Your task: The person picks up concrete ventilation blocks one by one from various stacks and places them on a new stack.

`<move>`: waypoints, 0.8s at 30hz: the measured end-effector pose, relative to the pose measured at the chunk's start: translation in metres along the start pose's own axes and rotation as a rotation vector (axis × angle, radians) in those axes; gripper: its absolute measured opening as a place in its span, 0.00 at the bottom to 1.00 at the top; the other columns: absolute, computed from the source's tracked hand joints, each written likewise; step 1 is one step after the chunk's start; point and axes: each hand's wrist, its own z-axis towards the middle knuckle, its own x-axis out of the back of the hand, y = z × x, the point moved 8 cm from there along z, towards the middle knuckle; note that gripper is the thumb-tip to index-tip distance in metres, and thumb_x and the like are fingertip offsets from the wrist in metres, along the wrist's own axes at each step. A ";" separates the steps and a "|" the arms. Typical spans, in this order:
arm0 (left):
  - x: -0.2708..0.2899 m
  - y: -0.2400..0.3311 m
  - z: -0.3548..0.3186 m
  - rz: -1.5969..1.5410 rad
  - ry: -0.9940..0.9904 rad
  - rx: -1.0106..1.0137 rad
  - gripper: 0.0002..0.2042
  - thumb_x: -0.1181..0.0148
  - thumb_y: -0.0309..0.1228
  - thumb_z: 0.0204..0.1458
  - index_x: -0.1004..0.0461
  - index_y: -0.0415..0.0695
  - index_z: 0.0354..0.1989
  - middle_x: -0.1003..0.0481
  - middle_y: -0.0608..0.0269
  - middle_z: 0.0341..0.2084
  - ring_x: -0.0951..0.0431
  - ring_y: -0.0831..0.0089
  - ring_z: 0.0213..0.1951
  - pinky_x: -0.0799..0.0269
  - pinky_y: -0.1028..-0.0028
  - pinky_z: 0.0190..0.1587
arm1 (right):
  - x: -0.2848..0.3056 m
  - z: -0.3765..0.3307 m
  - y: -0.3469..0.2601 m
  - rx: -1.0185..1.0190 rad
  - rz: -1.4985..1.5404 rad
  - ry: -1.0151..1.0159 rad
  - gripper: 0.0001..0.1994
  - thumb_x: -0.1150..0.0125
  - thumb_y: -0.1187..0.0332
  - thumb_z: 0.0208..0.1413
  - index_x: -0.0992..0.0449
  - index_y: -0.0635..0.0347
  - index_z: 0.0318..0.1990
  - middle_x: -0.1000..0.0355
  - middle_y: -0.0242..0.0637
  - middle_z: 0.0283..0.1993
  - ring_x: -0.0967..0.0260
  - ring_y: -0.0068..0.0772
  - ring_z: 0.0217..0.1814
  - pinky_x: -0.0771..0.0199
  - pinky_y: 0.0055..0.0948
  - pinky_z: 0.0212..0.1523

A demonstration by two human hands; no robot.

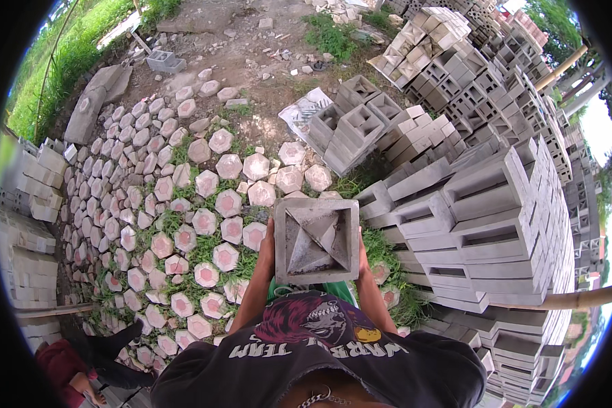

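Observation:
A square grey concrete breeze block (317,239), with slanting partitions inside its frame, is held in front of my body at about waist height. My left hand (269,246) presses against its left side, and my right hand (362,258) grips the opposite side. Most of the fingers are hidden behind the block's edges. Dirt or dark staining shows in the hollows between the partitions.
Hexagonal pavers (206,274) with grass between them cover the ground. High stacks of hollow blocks (469,217) rise close on my right. Similar breeze blocks (357,129) sit ahead beside a printed sack (306,112). Another person (68,370) is at lower left, near stacked blocks (24,251).

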 end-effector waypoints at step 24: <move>-0.061 0.196 0.373 -0.177 0.045 0.014 0.37 0.61 0.62 0.56 0.41 0.44 0.63 0.33 0.55 0.54 0.29 0.60 0.52 0.34 0.65 0.54 | -0.070 0.372 -0.202 -0.111 -0.156 0.019 0.45 0.65 0.30 0.55 0.40 0.65 0.64 0.41 0.46 0.64 0.43 0.39 0.66 0.47 0.33 0.65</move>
